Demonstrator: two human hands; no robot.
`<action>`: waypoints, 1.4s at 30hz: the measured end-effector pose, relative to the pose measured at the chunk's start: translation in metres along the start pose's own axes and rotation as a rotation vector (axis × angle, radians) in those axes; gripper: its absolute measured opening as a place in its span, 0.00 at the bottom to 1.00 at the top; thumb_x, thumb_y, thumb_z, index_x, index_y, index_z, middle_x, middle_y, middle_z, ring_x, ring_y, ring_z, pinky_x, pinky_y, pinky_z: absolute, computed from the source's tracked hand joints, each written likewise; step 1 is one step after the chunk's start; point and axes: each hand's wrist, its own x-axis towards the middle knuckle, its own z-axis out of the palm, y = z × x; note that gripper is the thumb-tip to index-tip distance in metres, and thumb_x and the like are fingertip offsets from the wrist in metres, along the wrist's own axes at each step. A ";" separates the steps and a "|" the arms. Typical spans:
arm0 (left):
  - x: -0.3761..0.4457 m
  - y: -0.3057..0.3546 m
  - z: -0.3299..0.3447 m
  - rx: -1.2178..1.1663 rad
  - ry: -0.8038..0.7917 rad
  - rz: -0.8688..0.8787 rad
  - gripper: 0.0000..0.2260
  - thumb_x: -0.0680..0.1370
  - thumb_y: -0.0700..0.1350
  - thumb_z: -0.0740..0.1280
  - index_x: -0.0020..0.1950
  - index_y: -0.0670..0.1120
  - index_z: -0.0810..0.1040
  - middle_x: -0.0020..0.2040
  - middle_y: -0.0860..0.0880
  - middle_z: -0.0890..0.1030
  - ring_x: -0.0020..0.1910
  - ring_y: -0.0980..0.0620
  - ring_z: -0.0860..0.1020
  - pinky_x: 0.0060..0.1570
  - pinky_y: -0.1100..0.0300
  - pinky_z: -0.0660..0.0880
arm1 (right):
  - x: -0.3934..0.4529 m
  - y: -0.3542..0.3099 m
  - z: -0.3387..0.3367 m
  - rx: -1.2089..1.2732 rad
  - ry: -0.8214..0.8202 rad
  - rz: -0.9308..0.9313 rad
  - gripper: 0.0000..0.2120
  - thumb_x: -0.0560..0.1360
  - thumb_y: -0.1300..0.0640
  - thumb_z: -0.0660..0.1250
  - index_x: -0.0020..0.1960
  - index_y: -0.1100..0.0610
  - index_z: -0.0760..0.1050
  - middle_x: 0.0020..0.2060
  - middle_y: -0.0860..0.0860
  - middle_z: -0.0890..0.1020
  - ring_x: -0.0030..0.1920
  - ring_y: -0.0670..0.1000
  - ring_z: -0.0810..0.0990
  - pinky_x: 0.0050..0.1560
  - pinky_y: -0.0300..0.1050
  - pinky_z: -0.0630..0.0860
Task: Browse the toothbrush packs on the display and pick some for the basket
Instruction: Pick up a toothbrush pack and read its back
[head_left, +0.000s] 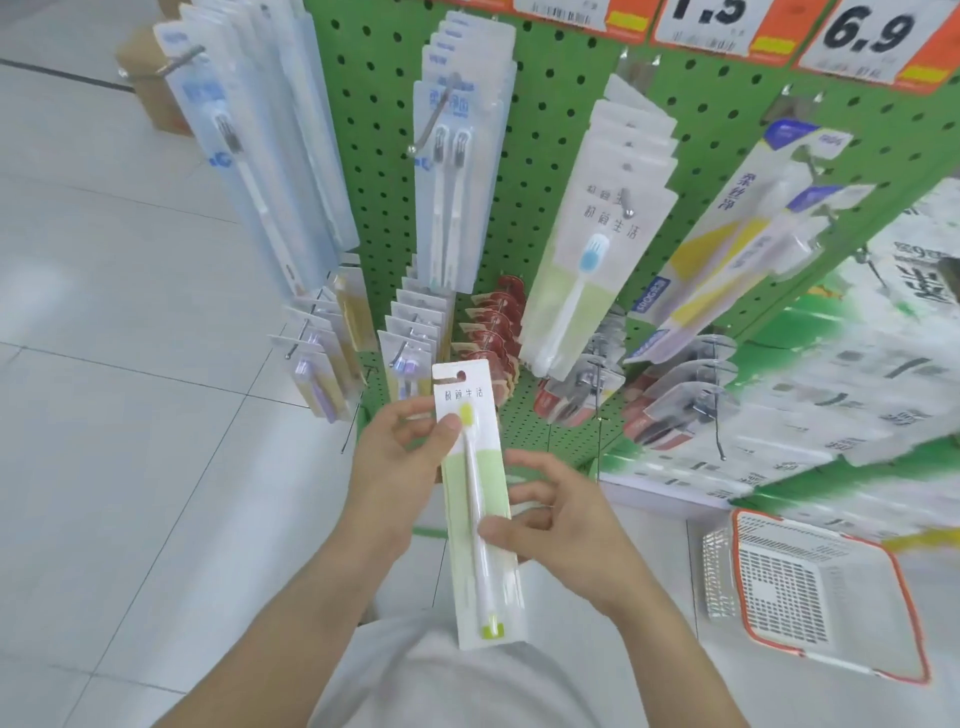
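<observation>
A white and light-green toothbrush pack (480, 582) with a yellow-headed brush is held upright in front of the display. My left hand (397, 457) grips its upper part, thumb on the front. My right hand (550, 514) holds its middle from the right side. Several matching packs with a blue-headed brush (587, 270) hang on a hook of the green pegboard (379, 171). The white basket with an orange rim (901, 582) stands on the floor at the lower right; nothing shows inside it.
Other toothbrush packs hang on hooks: clear blue ones (239, 150) at left, twin-brush ones (449, 176), yellow-striped ones (727, 260) at right. Red packs (493, 332) and smaller items hang lower. A green and white stacked display (857, 374) stands right. A cardboard box (150, 78) sits far left.
</observation>
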 end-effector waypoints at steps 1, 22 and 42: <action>0.002 0.001 -0.002 -0.016 0.019 0.004 0.14 0.77 0.39 0.72 0.62 0.43 0.77 0.49 0.42 0.82 0.44 0.50 0.83 0.47 0.49 0.81 | 0.000 0.003 -0.001 -0.055 -0.036 0.019 0.30 0.67 0.58 0.83 0.65 0.45 0.76 0.46 0.54 0.86 0.37 0.52 0.81 0.39 0.45 0.78; 0.003 0.001 -0.006 0.247 0.102 0.175 0.10 0.74 0.50 0.76 0.52 0.53 0.80 0.51 0.54 0.83 0.50 0.58 0.81 0.45 0.69 0.75 | 0.005 0.016 -0.004 -0.070 -0.002 0.004 0.13 0.69 0.65 0.80 0.47 0.50 0.83 0.34 0.47 0.84 0.31 0.48 0.77 0.37 0.41 0.75; 0.000 0.002 0.002 -0.003 -0.137 0.115 0.09 0.80 0.34 0.67 0.59 0.38 0.81 0.52 0.42 0.86 0.48 0.42 0.86 0.46 0.54 0.83 | 0.006 0.017 -0.014 -0.015 0.037 -0.119 0.24 0.67 0.50 0.80 0.62 0.45 0.80 0.42 0.48 0.85 0.40 0.47 0.82 0.43 0.41 0.78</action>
